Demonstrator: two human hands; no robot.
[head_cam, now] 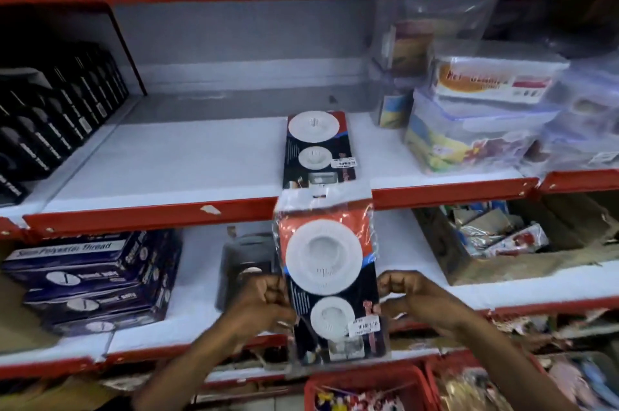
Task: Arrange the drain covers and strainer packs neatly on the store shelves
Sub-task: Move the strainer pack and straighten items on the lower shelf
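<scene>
One strainer pack [318, 149] lies flat on the white upper shelf [174, 159], its two white round strainers facing up and a price sticker at its right side. I hold a second strainer pack [330, 280] upright in front of the shelves, in clear wrap, with a large and a small white strainer on a red and black card. My left hand [264, 305] grips its left edge. My right hand [415, 300] grips its right edge. The top of the held pack overlaps the red shelf lip.
Black boxes [50, 122] stand in a row at the upper shelf's left. Clear plastic containers [475, 122] are stacked at its right. On the lower shelf lie dark blue thread boxes [93, 280], a dark object [246, 263] and a cardboard box [509, 236]. A red basket [368, 390] sits below.
</scene>
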